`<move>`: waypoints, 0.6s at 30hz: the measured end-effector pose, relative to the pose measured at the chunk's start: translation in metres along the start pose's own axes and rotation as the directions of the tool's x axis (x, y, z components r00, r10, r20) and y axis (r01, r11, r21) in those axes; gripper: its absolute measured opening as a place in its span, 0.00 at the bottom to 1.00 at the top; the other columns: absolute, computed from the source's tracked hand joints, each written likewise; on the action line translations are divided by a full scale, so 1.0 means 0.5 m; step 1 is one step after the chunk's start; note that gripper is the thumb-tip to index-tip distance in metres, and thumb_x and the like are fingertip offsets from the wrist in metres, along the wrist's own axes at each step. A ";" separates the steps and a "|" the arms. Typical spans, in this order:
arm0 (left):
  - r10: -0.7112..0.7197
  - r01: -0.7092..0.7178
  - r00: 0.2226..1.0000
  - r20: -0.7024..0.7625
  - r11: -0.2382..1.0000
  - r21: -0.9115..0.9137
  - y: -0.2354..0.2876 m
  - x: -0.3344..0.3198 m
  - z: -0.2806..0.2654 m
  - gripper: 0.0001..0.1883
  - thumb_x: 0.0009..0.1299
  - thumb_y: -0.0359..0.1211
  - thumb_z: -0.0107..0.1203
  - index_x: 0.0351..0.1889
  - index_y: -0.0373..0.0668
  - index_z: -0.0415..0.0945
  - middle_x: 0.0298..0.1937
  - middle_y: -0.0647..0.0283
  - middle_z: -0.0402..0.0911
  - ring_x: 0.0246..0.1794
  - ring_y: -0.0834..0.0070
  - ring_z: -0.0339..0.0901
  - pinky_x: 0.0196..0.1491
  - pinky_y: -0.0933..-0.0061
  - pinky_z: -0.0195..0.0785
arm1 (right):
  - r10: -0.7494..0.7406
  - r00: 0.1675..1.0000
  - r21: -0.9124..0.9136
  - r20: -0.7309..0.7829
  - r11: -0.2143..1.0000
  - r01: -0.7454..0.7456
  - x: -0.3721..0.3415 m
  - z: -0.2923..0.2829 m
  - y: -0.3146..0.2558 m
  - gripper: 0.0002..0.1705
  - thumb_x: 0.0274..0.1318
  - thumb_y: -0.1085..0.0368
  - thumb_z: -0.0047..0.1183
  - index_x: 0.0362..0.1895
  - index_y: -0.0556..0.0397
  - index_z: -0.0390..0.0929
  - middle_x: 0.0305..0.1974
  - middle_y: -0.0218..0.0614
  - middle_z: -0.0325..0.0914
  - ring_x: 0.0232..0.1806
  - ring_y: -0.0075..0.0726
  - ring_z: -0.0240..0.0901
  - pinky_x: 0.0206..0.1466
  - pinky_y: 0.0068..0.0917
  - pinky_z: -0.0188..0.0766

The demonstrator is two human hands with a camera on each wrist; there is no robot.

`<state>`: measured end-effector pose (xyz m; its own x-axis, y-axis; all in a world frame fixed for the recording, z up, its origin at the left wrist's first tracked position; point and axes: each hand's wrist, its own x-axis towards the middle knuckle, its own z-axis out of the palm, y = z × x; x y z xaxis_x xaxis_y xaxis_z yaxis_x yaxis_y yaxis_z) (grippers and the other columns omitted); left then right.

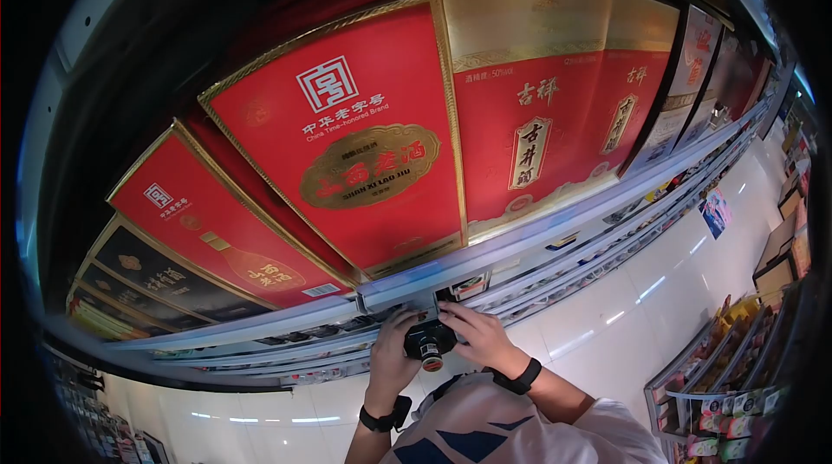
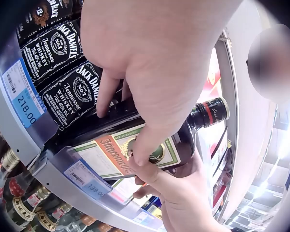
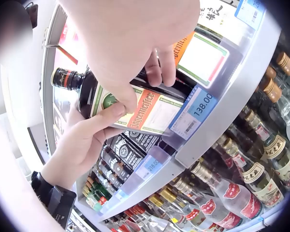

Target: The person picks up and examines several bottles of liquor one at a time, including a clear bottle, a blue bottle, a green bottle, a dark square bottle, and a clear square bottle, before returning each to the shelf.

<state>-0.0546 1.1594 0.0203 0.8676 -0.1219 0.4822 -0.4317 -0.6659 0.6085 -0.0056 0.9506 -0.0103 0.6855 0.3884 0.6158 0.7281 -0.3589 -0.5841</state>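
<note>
Both hands hold a dark Jägermeister bottle point(image 2: 179, 140), tilted with its cap outward, at the edge of a store shelf. In the head view, my left hand point(image 1: 394, 356) is on one side of the bottle and my right hand point(image 1: 484, 338) on the other. Both thumbs press on the orange, white and green label point(image 3: 147, 110). My left hand's fingers reach round the bottle near boxed Jack Daniel's whiskey point(image 2: 75, 94). Beside my right hand's fingers stands a second Jägermeister package point(image 3: 203, 58). The bottle's base is partly hidden by the price-tag strip.
Price tags reading 138.00 point(image 3: 192, 112) and 218.00 point(image 2: 25, 104) line the shelf edge. Glass bottles point(image 3: 217, 188) fill a lower shelf. Large red liquor boxes point(image 1: 347, 135) stand on the shelf above. Behind, a pale floor point(image 1: 598, 308) leads to another goods rack point(image 1: 737, 360).
</note>
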 end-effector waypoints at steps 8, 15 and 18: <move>-0.104 0.103 0.992 0.073 0.994 0.017 0.007 0.011 -0.025 0.37 0.50 0.22 0.73 0.63 0.36 0.76 0.65 0.48 0.79 0.67 0.48 0.77 0.68 0.55 0.72 | -0.066 0.995 0.007 0.071 0.998 0.065 0.020 -0.011 0.021 0.43 0.39 0.77 0.64 0.68 0.46 0.76 0.68 0.43 0.74 0.46 0.50 0.85 0.43 0.38 0.87; -0.053 0.044 0.998 0.045 0.984 0.171 -0.001 0.000 -0.017 0.35 0.55 0.23 0.72 0.64 0.37 0.76 0.68 0.46 0.76 0.67 0.45 0.75 0.68 0.54 0.70 | -0.021 0.998 -0.021 0.052 1.000 0.023 0.036 -0.014 0.012 0.40 0.44 0.74 0.65 0.67 0.46 0.77 0.68 0.41 0.74 0.50 0.46 0.84 0.46 0.36 0.87; -0.038 0.035 0.999 0.008 0.968 0.249 -0.002 0.004 -0.006 0.32 0.61 0.29 0.69 0.66 0.39 0.76 0.68 0.52 0.76 0.66 0.48 0.73 0.68 0.46 0.63 | -0.098 0.995 -0.105 0.005 0.990 0.098 0.039 -0.009 0.017 0.34 0.47 0.71 0.66 0.63 0.46 0.80 0.67 0.39 0.75 0.48 0.42 0.84 0.45 0.34 0.87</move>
<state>-0.0530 1.1621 0.0224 0.8853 -0.1018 0.4538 -0.3259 -0.8319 0.4491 0.0139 0.9513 -0.0013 0.6104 0.4260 0.6678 0.7886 -0.4057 -0.4620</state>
